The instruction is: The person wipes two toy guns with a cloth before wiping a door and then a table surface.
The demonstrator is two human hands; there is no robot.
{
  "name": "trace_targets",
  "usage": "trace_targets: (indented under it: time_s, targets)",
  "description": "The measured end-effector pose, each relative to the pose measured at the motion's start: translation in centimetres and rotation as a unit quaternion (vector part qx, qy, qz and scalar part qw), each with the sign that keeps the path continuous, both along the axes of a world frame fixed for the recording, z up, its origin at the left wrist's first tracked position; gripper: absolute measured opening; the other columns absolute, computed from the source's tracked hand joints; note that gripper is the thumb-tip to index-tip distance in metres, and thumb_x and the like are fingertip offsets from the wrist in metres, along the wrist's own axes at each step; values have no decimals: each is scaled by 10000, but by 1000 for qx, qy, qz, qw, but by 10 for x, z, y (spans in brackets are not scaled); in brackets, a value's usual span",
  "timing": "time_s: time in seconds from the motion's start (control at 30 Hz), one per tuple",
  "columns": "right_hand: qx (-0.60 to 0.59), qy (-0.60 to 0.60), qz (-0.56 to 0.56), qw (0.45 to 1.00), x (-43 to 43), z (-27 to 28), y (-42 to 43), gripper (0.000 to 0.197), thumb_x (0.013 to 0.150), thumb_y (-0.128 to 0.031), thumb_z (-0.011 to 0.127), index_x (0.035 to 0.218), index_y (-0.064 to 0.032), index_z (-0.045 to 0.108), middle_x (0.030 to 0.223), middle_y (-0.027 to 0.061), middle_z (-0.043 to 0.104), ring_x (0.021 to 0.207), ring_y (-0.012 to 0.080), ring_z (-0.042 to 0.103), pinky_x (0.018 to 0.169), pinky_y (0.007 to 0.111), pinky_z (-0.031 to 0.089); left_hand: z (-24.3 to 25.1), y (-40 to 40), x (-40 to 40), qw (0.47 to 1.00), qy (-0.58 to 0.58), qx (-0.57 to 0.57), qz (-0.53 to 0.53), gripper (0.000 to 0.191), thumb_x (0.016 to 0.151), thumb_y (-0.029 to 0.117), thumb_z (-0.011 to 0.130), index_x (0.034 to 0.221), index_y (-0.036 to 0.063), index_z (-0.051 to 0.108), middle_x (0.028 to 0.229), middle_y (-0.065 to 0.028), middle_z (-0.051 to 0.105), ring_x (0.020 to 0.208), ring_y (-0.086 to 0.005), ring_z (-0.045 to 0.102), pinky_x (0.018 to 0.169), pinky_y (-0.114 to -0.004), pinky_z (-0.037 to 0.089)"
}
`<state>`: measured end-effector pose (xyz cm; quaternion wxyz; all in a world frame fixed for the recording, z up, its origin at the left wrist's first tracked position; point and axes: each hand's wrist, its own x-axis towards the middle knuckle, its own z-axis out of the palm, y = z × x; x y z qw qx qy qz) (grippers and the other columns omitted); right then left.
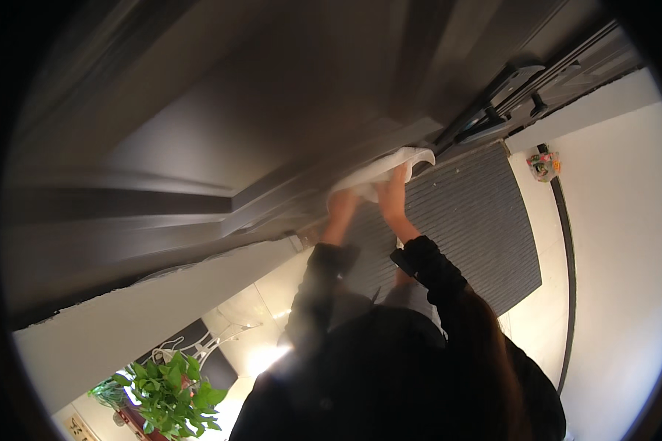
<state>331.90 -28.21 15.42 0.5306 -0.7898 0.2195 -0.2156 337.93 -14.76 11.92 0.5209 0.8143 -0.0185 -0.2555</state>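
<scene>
A white cloth (383,168) lies against the lower part of a dark panelled door (309,121). My left hand (342,206), blurred, is at the cloth's near left end; whether its fingers grip or only press is hidden. My right hand (394,190) has its fingers on the cloth's right part, where a corner curls up. Up and to the right of both hands, a dark door handle (510,77) with lock parts sits along the door's edge.
Below the hands lies a grey ribbed mat (469,231) on a pale floor. A colourful small bag (544,166) is by the white wall (618,220) at right. A leafy green plant (171,391) and white cables (204,347) are at lower left.
</scene>
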Motion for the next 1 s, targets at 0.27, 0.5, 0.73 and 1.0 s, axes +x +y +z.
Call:
trace_targets:
  time_s: [0.27,0.5,0.73,1.0]
  targets:
    - [-68,1,10,998,12,-23,228,657,885,-86,635,1438,97,333,1451,377,352,1368,546,342,1153,491,324,-47,233,-2,995,-38,20,86,443,977,327,628,1251,-19,665,1229,-136,682,1015,-247,680,799,-344,573]
    - [96,198,223,950,-34,61,251,708,846,-228,700,1450,27,432,1312,352,564,1200,472,580,980,467,501,32,297,-12,987,-109,65,-103,391,991,248,554,1211,-57,662,1112,-165,716,1007,-269,666,867,-376,512]
    - [27,159,44,986,-197,111,122,744,881,-253,681,1522,-28,380,1241,253,672,1108,397,670,953,442,517,102,138,-77,939,-129,-11,-317,302,957,184,548,1051,-81,658,992,-219,705,924,-354,667,834,-421,489]
    - [375,-126,-400,826,-618,142,91,968,956,-543,638,1638,-105,107,1624,262,271,1488,398,320,1167,465,353,203,-36,-454,596,-170,-45,-784,456,937,73,479,1373,-50,532,1236,-231,664,1145,-343,638,1020,-396,465]
